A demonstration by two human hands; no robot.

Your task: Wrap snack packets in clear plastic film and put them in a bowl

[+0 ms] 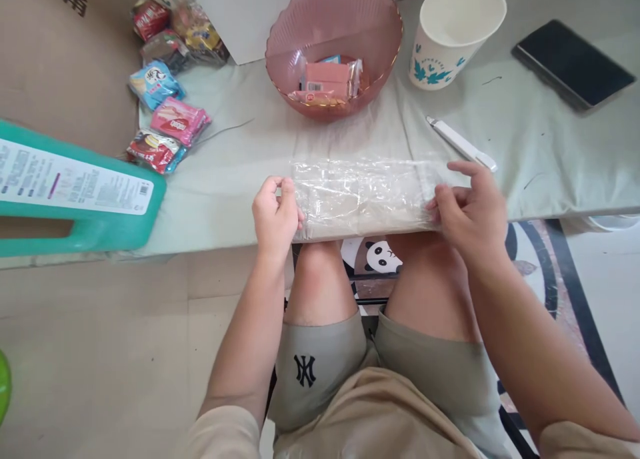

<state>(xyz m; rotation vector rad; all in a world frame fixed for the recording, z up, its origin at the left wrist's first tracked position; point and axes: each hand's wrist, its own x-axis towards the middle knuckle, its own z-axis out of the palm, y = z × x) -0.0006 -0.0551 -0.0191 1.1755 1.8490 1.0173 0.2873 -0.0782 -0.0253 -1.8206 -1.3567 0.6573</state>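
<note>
A clear, crinkled plastic bag (365,192) lies stretched across the front edge of the cloth-covered table. My left hand (275,212) pinches its left end with curled fingers. At the opposite end, my right hand (470,209) grips the bag between thumb and fingers, with the index finger reaching out. A white utility knife (463,144) rests just beyond my right hand. Behind the bag stands a pink scalloped bowl (285,52) holding several wrapped snacks (327,79).
A paper cup (440,42) and a dark phone (575,62) are at the back right. To the left are several wrapped snacks (180,120), a cardboard box (65,65) and a green jug (160,192). The table's front edge (225,245) runs above my knees.
</note>
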